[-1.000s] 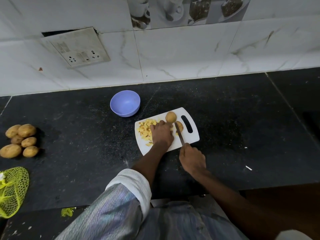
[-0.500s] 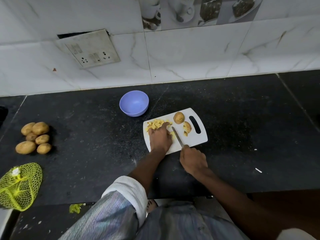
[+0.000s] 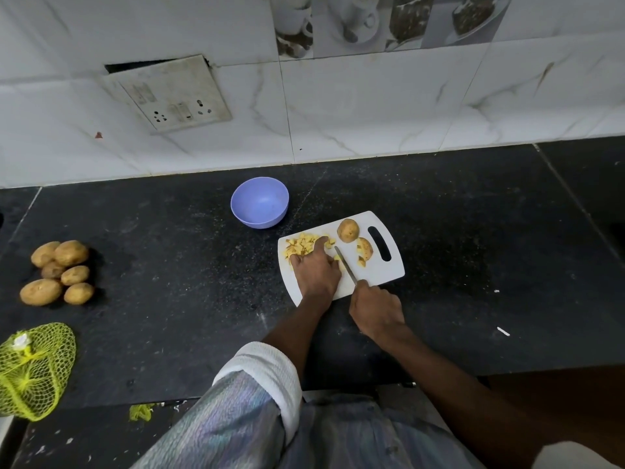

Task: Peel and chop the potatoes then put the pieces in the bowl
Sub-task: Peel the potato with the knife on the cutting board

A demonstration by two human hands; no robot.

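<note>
A white cutting board [image 3: 385, 269] lies on the black counter. Chopped yellow potato pieces [image 3: 302, 247] are heaped on its left part. My left hand [image 3: 316, 270] lies over that heap, fingers pointing away from me; what is under the palm is hidden. My right hand [image 3: 375, 308] grips the handle of a knife [image 3: 345, 264], whose blade slants across the board beside my left hand. A whole unpeeled potato [image 3: 348, 230] and a cut potato half [image 3: 365, 248] sit near the board's handle slot. The purple bowl [image 3: 259, 206] stands behind the board, nothing visible inside.
Several whole potatoes [image 3: 59, 272] are piled at the counter's left. A yellow mesh bag [image 3: 33, 367] lies at the near left edge. A tiled wall with a switch plate [image 3: 169, 93] rises behind the counter. Small white scraps [image 3: 503, 331] lie right of my arm.
The camera has shifted, so everything sits further right in view. The knife blade now lies closer to my left hand, and the cut half stands clear to its right.
</note>
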